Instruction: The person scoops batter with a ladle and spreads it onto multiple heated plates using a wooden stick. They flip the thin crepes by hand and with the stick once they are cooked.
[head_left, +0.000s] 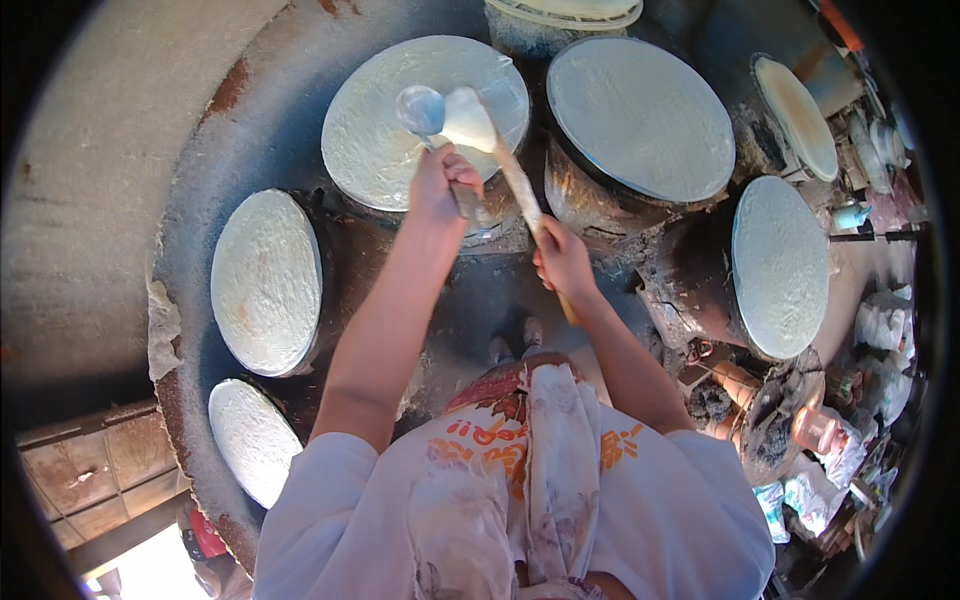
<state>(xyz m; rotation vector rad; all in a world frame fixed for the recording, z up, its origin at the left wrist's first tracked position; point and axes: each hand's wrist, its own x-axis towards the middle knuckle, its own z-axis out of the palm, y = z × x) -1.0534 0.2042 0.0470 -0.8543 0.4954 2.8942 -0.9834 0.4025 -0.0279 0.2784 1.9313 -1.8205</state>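
My left hand (448, 184) is closed around the handle of a round metal ladle (421, 110), whose bowl is over the left part of a large round griddle (360, 142) coated with pale batter. In my right hand (564, 259) is the long wooden handle of a spreader (517, 180). Its broad pale end reaches over the same griddle, just right of the ladle; whether it touches the batter I cannot tell. To the right stands another large griddle (641, 120) with a smooth pale layer on it.
More pale-coated griddles stand at the left (266, 281), lower left (253, 442) and right (780, 266). A browner round sheet (796, 116) lies at the upper right. Behind is a white-topped bucket (566, 15). Plastic bags (817, 495) and a pinkish container (817, 430) clutter the lower right.
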